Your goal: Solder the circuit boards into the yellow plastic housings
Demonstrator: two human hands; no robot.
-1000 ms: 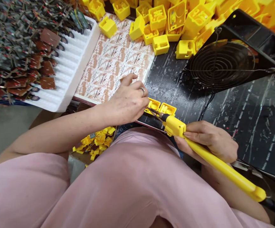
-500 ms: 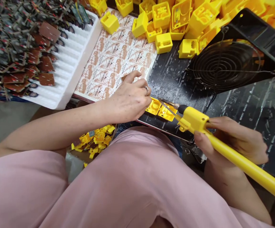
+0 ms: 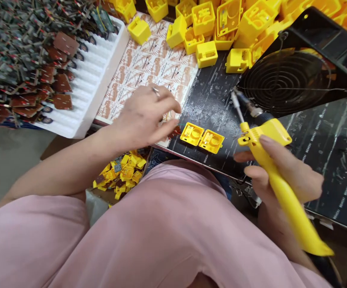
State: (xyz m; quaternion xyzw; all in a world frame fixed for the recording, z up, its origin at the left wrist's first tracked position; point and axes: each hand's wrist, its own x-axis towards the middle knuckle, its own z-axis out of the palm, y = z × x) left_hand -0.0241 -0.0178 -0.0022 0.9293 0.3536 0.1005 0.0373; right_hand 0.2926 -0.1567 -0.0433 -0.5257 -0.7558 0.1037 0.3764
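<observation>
My left hand (image 3: 149, 114) hovers at the left of two joined yellow plastic case halves (image 3: 202, 138), its thumb and index finger curved and apart. Partly under the thumb is a small brown circuit board (image 3: 175, 132); thin wires show between the fingers. I see nothing gripped there, though the other fingertips are hidden. My right hand (image 3: 284, 172) is wrapped round the yellow handle of a soldering gun (image 3: 269, 138) with a metal feed tube. Its tip points up and left, over the black bench near the fan, away from the cases.
A white foam tray (image 3: 98, 80) piled with circuit boards stands at left. Beside it lies a printed sheet (image 3: 149, 60). Yellow cases (image 3: 206, 54) crowd the back, and a black fan (image 3: 287, 80) stands at right. Below the bench edge is a heap of yellow parts (image 3: 125, 172).
My left hand has drawn back left, uncovering the joined cases and the brown board. The soldering gun has lifted off the cases, swinging up and right towards the fan.
</observation>
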